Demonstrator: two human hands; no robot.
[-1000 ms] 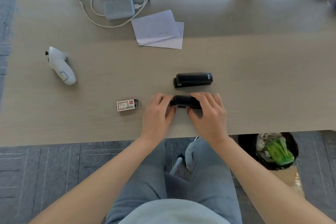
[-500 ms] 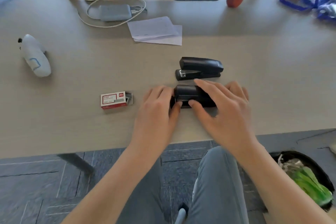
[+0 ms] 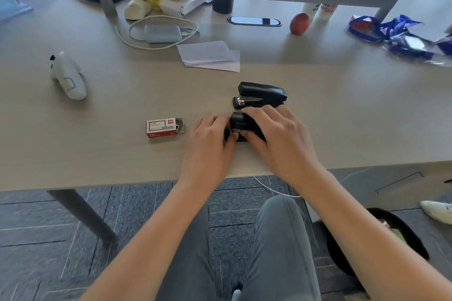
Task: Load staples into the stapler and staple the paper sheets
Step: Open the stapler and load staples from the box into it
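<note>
Hands meet on a black stapler (image 3: 241, 127) near the table (image 3: 97, 149) edge: left hand (image 3: 210, 144) pinches its front, right hand (image 3: 276, 137) clasps its body. Judged best: steady the base while opening; staple box (image 3: 164, 127) waits left.

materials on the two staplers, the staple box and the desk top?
Far stapler: looks like glossy black plastic, highlights along its top; bright metal at the front. Near stapler, under the left hand and right hand: also dark and shiny, mostly covered. Staple box: printed red and white card, end flap open. Desk: matt pale wood-grain, probably laminate.
</note>
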